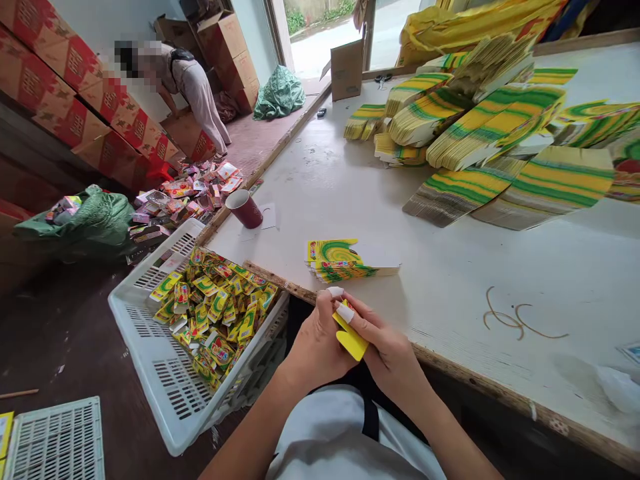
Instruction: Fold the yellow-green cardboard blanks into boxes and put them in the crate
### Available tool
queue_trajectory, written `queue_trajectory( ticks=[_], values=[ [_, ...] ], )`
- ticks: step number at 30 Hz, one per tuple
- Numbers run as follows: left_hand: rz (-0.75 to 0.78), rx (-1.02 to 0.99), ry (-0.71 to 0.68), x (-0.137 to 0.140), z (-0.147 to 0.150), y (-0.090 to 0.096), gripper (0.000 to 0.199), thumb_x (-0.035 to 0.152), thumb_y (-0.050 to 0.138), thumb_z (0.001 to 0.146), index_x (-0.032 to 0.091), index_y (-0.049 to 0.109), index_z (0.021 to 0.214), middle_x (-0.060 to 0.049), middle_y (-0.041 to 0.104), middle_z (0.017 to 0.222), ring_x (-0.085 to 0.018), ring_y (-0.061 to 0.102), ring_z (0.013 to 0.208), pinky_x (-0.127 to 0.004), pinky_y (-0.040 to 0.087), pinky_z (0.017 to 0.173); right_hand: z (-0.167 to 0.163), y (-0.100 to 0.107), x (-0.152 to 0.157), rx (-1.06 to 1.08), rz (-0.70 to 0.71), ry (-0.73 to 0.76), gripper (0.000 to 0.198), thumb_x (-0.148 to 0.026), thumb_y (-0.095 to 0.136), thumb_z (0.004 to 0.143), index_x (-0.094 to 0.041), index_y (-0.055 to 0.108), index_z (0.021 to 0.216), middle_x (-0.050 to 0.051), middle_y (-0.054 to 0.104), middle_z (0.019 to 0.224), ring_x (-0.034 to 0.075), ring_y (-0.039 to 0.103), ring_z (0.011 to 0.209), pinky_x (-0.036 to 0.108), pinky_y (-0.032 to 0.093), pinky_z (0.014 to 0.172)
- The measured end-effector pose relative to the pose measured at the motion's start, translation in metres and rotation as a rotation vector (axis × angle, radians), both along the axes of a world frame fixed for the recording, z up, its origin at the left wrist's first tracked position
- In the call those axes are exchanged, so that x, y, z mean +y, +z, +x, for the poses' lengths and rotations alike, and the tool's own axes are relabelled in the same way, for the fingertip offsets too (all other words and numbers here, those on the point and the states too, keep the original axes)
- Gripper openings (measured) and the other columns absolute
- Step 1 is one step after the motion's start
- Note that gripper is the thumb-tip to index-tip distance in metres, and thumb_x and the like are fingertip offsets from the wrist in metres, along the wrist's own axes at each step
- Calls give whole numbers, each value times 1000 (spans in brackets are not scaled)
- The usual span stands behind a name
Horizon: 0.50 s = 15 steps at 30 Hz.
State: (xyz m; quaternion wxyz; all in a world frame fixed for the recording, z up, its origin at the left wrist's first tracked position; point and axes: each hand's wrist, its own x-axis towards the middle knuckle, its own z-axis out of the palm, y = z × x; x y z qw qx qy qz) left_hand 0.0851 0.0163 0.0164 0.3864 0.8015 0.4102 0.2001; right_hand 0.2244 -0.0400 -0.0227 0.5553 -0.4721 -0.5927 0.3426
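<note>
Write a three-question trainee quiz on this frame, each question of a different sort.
1. True or false: both hands, left hand and right hand, grip the small yellow folded cardboard box.
2. Which container holds the finished yellow-green boxes? A) white slotted plastic crate B) dark red cylindrical mug C) green sack
3. Fill in: the small stack of flat yellow-green printed carton blanks lies on the white ____.

Key: 1 true; 2 A; 3 table.

print on red cartons (75, 100) | small boxes (215, 307) | flat packs (495, 127); all illegible
</note>
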Motion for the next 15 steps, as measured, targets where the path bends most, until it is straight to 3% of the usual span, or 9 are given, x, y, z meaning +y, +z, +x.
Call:
queue_trajectory(
  ticks=[5, 10, 15],
  values=[
    [63, 162, 115, 4, -7, 0, 57, 14, 64, 66, 22, 43, 118, -13, 61, 116, -32, 61, 109, -49, 50, 93, 11, -8, 5, -89, 57, -137, 57, -9, 48, 96, -37, 50, 144, 5, 48, 154, 23, 54, 135, 39, 52, 106],
    [10, 162, 62, 15, -19, 17, 45, 24, 72, 70, 21, 56, 112, -7, 70, 104, -27, 67, 97, -39, 54, 86, 31, -7, 8, -261, 55, 10, 43, -9, 51, 95, -29, 65, 130, 14, 43, 156, 23, 59, 129, 34, 57, 96],
    [27, 162, -18, 21, -22, 25, 53, 19, 74, 63, 20, 59, 114, -8, 72, 110, -28, 68, 101, -37, 53, 89, 44, 3, 12, -194, -17, 191, 28, -15, 61, 90, -25, 71, 113, 18, 53, 148, 26, 61, 126, 36, 58, 92]
  ],
)
